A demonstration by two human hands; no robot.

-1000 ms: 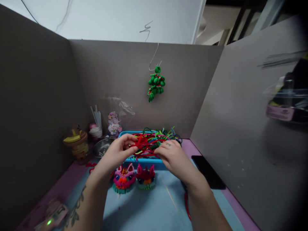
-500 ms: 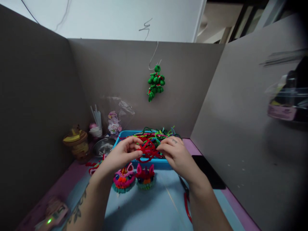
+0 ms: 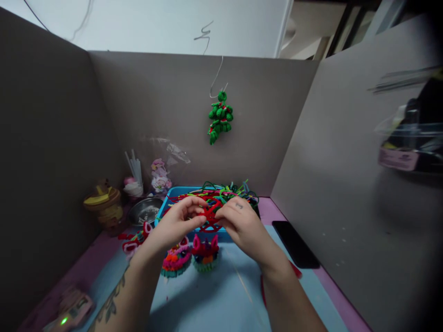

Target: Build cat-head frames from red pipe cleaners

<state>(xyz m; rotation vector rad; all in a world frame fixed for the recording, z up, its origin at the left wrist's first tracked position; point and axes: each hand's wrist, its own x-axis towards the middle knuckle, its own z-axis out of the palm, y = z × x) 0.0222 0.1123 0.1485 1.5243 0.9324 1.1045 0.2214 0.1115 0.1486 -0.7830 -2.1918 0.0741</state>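
Dim grey panels (image 3: 155,101), bright wall (image 3: 138,27) above, shadowed mat (image 3: 211,299), dark blurry right edge

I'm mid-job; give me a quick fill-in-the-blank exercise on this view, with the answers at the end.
1. The left hand and the right hand both pinch looped strands coloured ____.
2. The tray of loose, many-coloured strands just beyond the hands is ____ in colour.
3. The ornament hanging against the back panel is mainly ____ in colour.
4. The flat black slab lies to the ____ of the right hand.

Missing words: red; blue; green; right.
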